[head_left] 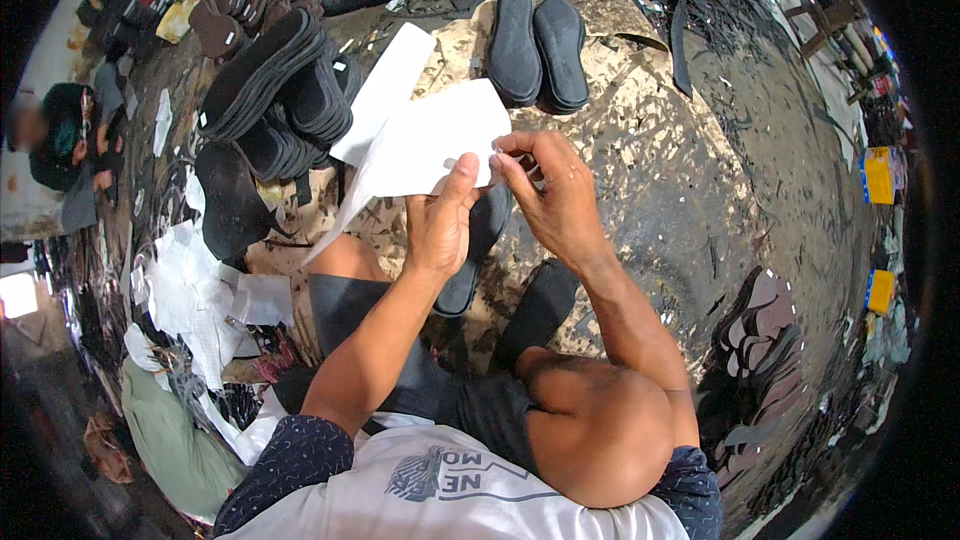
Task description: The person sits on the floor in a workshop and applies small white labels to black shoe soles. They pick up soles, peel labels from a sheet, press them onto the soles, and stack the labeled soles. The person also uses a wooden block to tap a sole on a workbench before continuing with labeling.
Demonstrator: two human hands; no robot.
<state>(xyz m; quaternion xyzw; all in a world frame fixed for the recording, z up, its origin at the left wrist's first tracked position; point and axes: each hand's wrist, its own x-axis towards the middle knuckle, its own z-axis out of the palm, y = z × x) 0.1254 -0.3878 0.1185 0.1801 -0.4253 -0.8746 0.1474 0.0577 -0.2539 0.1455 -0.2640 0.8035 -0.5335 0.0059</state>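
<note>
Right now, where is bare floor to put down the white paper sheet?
Bare floor lies right of the black sole pair, toward the brown sandal pile. Left is crowded: stacked black soles and white paper scraps. Both hands hold the white paper sheet.

left hand (438, 225) raised, right hand (556, 195) pinching, forearms converging

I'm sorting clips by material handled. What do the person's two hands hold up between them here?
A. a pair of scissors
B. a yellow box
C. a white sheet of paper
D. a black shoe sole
C: the left hand and the right hand both pinch the edge of a white sheet of paper, while the pair of black soles lies on the floor beyond.
</note>
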